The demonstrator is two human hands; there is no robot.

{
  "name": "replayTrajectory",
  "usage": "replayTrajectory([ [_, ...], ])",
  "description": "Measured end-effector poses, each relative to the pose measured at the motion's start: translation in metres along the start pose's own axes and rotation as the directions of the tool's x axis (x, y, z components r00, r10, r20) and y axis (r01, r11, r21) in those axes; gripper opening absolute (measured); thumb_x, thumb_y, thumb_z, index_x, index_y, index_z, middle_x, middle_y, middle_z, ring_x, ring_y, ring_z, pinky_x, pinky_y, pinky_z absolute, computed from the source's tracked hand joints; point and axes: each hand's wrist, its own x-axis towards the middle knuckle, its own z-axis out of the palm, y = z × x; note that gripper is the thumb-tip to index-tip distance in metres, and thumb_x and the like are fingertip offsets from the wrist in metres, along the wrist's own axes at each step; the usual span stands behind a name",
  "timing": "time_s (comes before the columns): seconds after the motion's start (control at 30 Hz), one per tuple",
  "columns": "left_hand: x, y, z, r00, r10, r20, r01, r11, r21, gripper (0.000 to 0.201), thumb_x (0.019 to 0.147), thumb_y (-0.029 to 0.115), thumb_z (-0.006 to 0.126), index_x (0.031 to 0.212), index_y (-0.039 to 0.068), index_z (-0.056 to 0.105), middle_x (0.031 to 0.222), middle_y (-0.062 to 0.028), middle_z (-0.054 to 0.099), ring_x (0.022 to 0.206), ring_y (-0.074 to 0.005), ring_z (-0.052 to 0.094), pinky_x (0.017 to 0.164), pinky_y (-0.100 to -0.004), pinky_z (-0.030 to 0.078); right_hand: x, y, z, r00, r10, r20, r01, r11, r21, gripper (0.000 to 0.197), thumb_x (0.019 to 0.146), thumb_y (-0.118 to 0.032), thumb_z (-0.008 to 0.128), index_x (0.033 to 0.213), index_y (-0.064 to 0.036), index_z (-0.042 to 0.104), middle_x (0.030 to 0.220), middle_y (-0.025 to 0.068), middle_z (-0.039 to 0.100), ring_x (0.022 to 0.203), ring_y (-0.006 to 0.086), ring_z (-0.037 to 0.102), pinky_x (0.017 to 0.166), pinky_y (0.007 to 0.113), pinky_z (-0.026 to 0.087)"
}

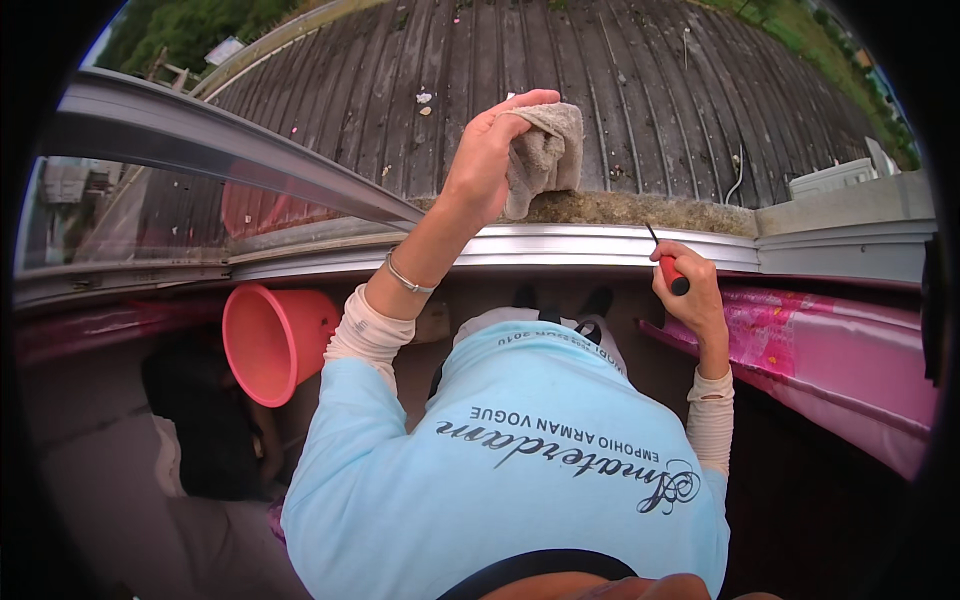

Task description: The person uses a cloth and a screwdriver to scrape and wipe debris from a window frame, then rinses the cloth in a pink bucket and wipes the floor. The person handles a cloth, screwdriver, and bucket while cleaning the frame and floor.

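Note:
My left hand (482,165) reaches out past the window sill, closed on a beige-grey cloth (547,150) that hangs down from the fingers. Below the cloth runs the silver window track (590,244), with a rough, mossy ledge (640,212) just outside it. My right hand (694,293) grips a screwdriver (672,272) by its red and black handle. Its thin dark shaft points up and away, the tip over the right part of the track. Whether the tip touches the metal, I cannot tell.
A sliding window frame (250,145) stands at the left. A pink-red bucket (275,345) is inside, left of me. Pink curtain fabric (800,345) lies along the right. Outside, a dark corrugated roof (400,100) stretches away, with a white box-like unit (832,178) at the right.

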Motion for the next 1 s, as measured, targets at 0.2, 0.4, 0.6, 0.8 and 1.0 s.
replayTrajectory([
  [0.2, -0.003, 0.004, -0.004, 0.94, 0.205, 0.273, -0.329, 0.33, 0.885, 0.021, 0.095, 0.017, 0.054, 0.11, 0.005, 0.064, 0.092, -0.0106, 0.069, 0.079, -0.0236, 0.067, 0.072, -0.0344, 0.053, 0.033, -0.014, 0.019, 0.973, -0.122, -0.194, 0.142, 0.985, 0.093, 0.019, 0.074, 0.001, 0.069, 0.066, 0.0049, 0.052, 0.106, 0.0174, 0.066, 0.1, 0.0334, 0.067, 0.08, 0.038, 0.053],
  [0.4, 0.03, 0.007, 0.049, 0.716, 0.583, 0.385, -0.505, 0.05, 0.862, 0.015, 0.088, 0.022, 0.062, 0.088, 0.008, 0.057, 0.075, -0.0117, 0.06, 0.067, -0.0355, 0.059, 0.055, -0.0401, 0.047, 0.127, -0.016, 0.067, 0.981, -0.127, -0.146, 0.135, 0.989, 0.053, 0.028, 0.076, -0.017, 0.075, 0.069, 0.0052, 0.06, 0.111, 0.0221, 0.063, 0.086, 0.0406, 0.064, 0.074, 0.042, 0.052],
  [0.6, 0.032, 0.053, 0.058, 0.604, 0.743, 0.289, -0.569, 0.148, 0.809, 0.023, 0.091, 0.029, 0.062, 0.085, 0.008, 0.057, 0.07, -0.0108, 0.058, 0.064, -0.0353, 0.059, 0.054, -0.0393, 0.046, 0.186, 0.033, 0.048, 0.968, 0.014, -0.251, -0.009, 1.0, 0.02, 0.011, 0.072, -0.007, 0.062, 0.078, 0.0015, 0.065, 0.075, 0.0228, 0.063, 0.076, 0.0409, 0.064, 0.066, 0.045, 0.05],
  [0.8, 0.038, -0.002, 0.014, 0.82, 0.543, 0.181, -0.268, 0.086, 0.959, 0.021, 0.091, 0.028, 0.061, 0.091, 0.007, 0.063, 0.081, -0.014, 0.065, 0.072, -0.0358, 0.064, 0.062, -0.0403, 0.05, 0.217, 0.023, -0.031, 0.942, -0.15, -0.301, 0.073, 0.964, -0.254, 0.012, 0.075, -0.01, 0.06, 0.076, 0.0016, 0.063, 0.078, 0.0248, 0.063, 0.077, 0.0435, 0.062, 0.068, 0.047, 0.049],
  [1.0, 0.097, -0.037, -0.021, 0.856, 0.452, 0.25, -0.298, 0.037, 0.954, 0.023, 0.091, 0.025, 0.058, 0.092, 0.003, 0.063, 0.082, -0.0197, 0.065, 0.082, -0.0432, 0.062, 0.07, -0.0496, 0.049, 0.242, 0.015, -0.071, 0.92, -0.134, -0.37, -0.033, 0.91, -0.413, 0.013, 0.075, -0.011, 0.059, 0.071, 0.0016, 0.059, 0.079, 0.0245, 0.062, 0.079, 0.0428, 0.061, 0.07, 0.05, 0.048],
])
